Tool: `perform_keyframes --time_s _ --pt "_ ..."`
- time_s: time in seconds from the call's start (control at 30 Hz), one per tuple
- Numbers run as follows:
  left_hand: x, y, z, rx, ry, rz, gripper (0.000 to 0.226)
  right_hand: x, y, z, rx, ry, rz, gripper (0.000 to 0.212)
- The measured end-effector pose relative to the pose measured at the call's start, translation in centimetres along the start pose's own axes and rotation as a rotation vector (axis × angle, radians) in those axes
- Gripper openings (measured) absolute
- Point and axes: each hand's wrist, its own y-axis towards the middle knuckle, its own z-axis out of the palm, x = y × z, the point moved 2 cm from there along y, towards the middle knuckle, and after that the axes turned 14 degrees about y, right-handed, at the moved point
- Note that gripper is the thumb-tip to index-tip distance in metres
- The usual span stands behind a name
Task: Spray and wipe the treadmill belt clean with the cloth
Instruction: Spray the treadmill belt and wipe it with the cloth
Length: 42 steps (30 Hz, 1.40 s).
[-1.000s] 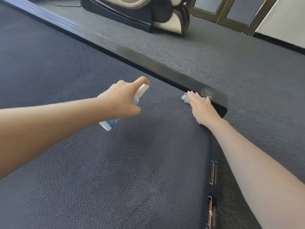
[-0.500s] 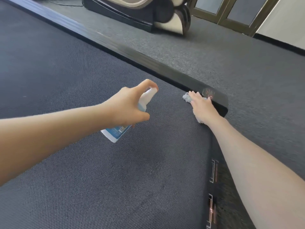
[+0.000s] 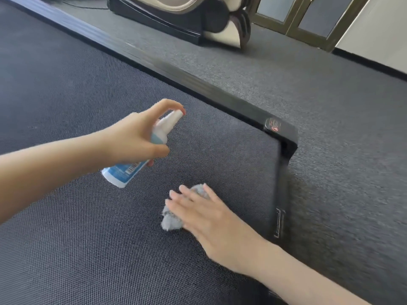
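Treadmill belt (image 3: 88,238): dark, textured, lying along the carpeted floor (image 3: 330,102). Grey cloth (image 3: 171,221): on the belt near its rear corner, pressed under the flat-fingered right hand (image 3: 211,219). Spray bottle (image 3: 141,155): gripped by the left hand (image 3: 136,139), forefinger on nozzle, held above the belt.

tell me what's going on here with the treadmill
A person is cleaning a treadmill belt. The left hand grips a spray bottle above the surface, with the index finger on its nozzle. The right hand presses a grey cloth flat onto the belt, not far from the corner of the black frame.
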Motion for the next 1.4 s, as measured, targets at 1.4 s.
perform_keyframes --time_s 1.4 --pt "-2.3 4.1 4.1 -0.163 0.347 -0.042 0.056 -19.3 4.7 -8.3 -0.213 0.055 0.601 0.048"
